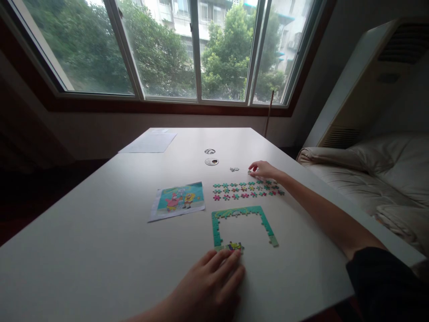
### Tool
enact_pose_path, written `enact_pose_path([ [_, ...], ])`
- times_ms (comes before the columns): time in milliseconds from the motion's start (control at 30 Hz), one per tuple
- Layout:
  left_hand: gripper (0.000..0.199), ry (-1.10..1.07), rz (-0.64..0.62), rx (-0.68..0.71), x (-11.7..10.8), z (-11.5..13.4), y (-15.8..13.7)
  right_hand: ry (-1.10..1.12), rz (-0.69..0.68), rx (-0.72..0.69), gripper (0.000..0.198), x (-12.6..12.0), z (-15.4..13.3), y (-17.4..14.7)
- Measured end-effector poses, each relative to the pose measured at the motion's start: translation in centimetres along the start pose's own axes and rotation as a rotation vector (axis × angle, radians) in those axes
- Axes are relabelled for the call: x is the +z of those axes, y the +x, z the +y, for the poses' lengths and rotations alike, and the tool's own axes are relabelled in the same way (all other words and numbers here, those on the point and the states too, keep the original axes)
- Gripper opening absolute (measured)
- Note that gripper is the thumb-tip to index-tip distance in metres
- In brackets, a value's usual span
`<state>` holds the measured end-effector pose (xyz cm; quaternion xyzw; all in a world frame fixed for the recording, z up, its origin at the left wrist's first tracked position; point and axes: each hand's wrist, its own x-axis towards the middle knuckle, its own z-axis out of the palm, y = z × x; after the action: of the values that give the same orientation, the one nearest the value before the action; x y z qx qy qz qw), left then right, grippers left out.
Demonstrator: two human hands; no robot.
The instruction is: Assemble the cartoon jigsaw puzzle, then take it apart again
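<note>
My right hand [262,169] reaches over the far right of the loose pieces, its fingers pinched at a small puzzle piece [250,171]. In front of me a partly joined jigsaw frame [237,212] lies on the table, with green and teal edges. Its near side is joined only at the left, by a part with a yellow figure [235,246]. My left hand [217,279] lies there with fingers stretched out, the fingertips touching that near edge. Between the frame and my right hand, several loose puzzle pieces [245,195] stand in rows.
Left of the pieces lies a printed cartoon picture sheet [181,199]. Two round badge-like items [211,162] and a small cluster of grey pieces [234,169] lie farther back. White papers [147,142] rest at the table's far left corner. A padded sofa [365,179] stands at right.
</note>
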<state>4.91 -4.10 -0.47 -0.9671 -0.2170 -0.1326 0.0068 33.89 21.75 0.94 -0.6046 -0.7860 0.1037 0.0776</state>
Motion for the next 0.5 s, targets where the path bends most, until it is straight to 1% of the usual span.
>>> enact_pose_path([
  [100, 0.029, 0.008, -0.001, 0.003, 0.1, -0.1, 0.0, 0.044, -0.069, 0.011, 0.03, -0.3, 0.3, 0.7],
  [267, 0.027, 0.017, 0.064, 0.021, 0.5, -0.3, 0.0, 0.134, -0.144, 0.016, 0.032, -0.5, 0.8, 1.5],
  [400, 0.027, 0.014, 0.027, 0.011, 0.3, -0.3, 0.1, 0.197, -0.184, 0.015, 0.033, -0.4, 1.1, 1.6],
  [500, 0.027, 0.008, 0.022, 0.003, 0.2, -0.2, 0.2, 0.24, -0.226, 0.017, 0.034, -0.5, 1.1, 1.7],
])
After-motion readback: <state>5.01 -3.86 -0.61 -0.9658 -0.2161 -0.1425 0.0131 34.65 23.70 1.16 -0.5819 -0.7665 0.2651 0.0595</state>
